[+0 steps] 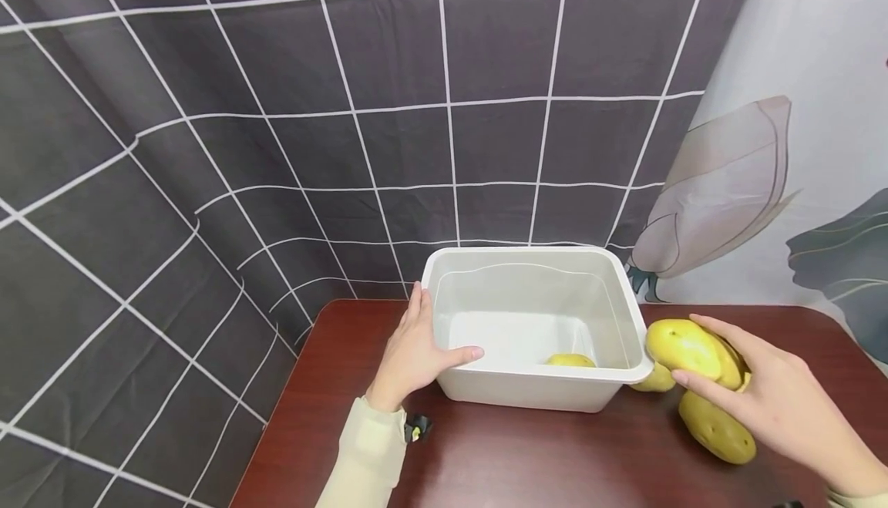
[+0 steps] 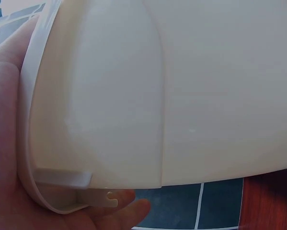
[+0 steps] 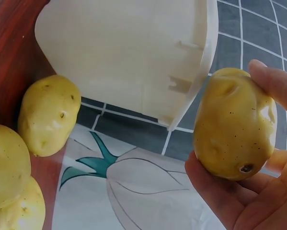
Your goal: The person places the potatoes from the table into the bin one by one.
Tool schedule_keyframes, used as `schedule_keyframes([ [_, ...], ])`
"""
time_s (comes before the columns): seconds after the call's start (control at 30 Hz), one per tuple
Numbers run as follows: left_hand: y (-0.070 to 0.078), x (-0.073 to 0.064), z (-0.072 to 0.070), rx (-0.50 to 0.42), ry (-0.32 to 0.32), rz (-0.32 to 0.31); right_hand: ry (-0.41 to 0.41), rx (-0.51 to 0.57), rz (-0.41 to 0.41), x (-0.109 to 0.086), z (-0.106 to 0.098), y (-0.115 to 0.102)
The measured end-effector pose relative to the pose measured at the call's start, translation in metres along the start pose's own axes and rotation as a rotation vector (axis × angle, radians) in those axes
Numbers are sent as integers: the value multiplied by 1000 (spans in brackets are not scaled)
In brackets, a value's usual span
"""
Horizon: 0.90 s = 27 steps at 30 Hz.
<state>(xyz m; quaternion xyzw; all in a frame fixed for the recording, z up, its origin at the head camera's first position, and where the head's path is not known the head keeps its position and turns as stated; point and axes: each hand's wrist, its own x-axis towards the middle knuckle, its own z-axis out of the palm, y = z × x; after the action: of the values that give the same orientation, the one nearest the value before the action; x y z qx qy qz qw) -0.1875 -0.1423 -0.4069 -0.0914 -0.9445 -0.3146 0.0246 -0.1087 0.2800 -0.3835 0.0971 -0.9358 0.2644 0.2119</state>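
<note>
A white plastic bin (image 1: 530, 391) stands on the table, a yellow potato (image 1: 571, 359) lying inside near its front wall. My left hand (image 1: 409, 355) grips the bin's left end, thumb over the front rim and fingers along the outside; the left wrist view shows the rim (image 2: 28, 100) against the palm. Beside the bin's right end, my right hand (image 1: 787, 396) holds a potato (image 3: 234, 124) between thumb and fingers, at about rim height. Below it, more potatoes lie on the table, one close to the bin (image 3: 50, 115) and others (image 3: 6, 165) grouped nearer me.
The reddish-brown table (image 1: 499, 454) backs onto a dark cloth (image 1: 388, 146) with white grid lines. At the right hangs a pale cloth (image 1: 825, 146) with a flower print. A small black item (image 1: 418, 427) is at my left wrist.
</note>
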Motion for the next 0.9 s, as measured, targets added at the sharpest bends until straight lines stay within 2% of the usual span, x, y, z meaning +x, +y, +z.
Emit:
schedule_keyframes([
  [0.47, 1, 3, 1, 27, -5, -6, -21, -36, -66, 16, -8, -10],
  [0.77, 1, 3, -1, 24, -7, -17, -25, -41, -120, 27, -5, -17],
  [0.9, 1, 2, -1, 27, -14, -20, -18, -37, -120, 30, -4, -21],
])
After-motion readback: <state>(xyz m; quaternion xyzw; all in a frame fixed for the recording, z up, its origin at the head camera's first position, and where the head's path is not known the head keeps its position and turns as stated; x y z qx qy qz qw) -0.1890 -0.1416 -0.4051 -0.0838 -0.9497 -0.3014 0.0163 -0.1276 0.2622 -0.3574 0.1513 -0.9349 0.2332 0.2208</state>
